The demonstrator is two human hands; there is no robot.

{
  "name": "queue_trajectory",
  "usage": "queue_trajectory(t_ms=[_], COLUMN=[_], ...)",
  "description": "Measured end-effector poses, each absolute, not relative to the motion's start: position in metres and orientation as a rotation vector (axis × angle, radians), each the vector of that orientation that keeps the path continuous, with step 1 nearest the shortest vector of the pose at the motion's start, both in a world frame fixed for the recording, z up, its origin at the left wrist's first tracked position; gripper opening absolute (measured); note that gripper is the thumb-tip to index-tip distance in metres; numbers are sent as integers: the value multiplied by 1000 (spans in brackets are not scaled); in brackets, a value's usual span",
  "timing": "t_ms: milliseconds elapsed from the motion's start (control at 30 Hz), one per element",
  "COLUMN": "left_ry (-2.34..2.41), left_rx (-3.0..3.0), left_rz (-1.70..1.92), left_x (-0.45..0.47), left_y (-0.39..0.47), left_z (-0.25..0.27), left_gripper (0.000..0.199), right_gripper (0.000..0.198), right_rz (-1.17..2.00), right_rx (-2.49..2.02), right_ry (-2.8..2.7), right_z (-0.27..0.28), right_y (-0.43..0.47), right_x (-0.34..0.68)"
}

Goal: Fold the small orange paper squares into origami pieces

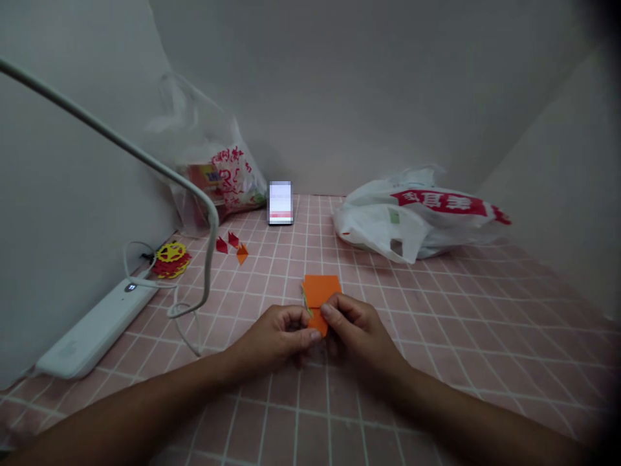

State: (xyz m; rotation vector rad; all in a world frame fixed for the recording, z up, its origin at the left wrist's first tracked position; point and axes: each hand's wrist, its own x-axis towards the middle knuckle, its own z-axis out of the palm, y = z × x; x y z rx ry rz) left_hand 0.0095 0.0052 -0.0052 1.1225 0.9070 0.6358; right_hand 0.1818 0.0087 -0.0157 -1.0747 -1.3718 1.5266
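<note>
Between both thumbs and fingers I hold a small piece of orange paper (317,323) just above the table. My left hand (281,333) pinches its left side, and my right hand (366,333) grips its upper right side. Directly behind it lies a stack of square orange paper (322,290), with lighter edges showing at its left. The right fingertips are right beside this stack; whether they touch it I cannot tell. Farther left on the table sit small folded paper pieces, two red (222,244) and one orange (242,254).
A phone (280,204) stands against the back wall, between a clear bag (242,175) and a white plastic bag (383,220). A white power strip (101,323), a curving grey cable (213,239) and red and yellow cut-outs (172,259) occupy the left. Pink checked cloth (460,323) covers the table.
</note>
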Motion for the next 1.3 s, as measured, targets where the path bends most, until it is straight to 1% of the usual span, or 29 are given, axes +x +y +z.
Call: queue_trajectory(t_ms=[133,233,367,533,733,833,1033,1133,1200,1233,1300], left_ry=[944,953,943,972,1001,1032,1054,1035,1033,1034,1009], left_rx=[1124,1125,1110,1128,1169,1173,1194,1242,1293,1307,1301], left_rz=[648,641,651,651,671,689,763,853,843,808,732], left_x=[9,9,8,8,6,5,-2,-4,-4,-2,1], left_y=[5,6,7,9,11,12,20,22,21,19,14], left_z=[-7,-9,-10,-9,-9,-9,-9,-8,-8,-8,-11], left_gripper=[28,28,30,34,34,33,37,39,39,37,33], right_gripper=[33,33,32,36,35,37,36,36,38,39,37], right_rz=[1741,1789,1751,1715,1652,1649,1585,1579,1572,1550,1406], right_rx=[-955,-946,-987,-1008,-1027,-1000,-959,-987,-1044,-1074,-1099], right_ry=[-1305,-1277,-1222,-1187,-1140,-1118,-1055,-1119,-1211,-1268,-1439], right_z=[-17,-18,-20,-22,-20,-20,-24,-25,-25,-24,-22], right_y=[10,11,11,11,12,15,26,25,21,19,15], right_x=[181,180,180,181,181,181,184,185,183,182,180])
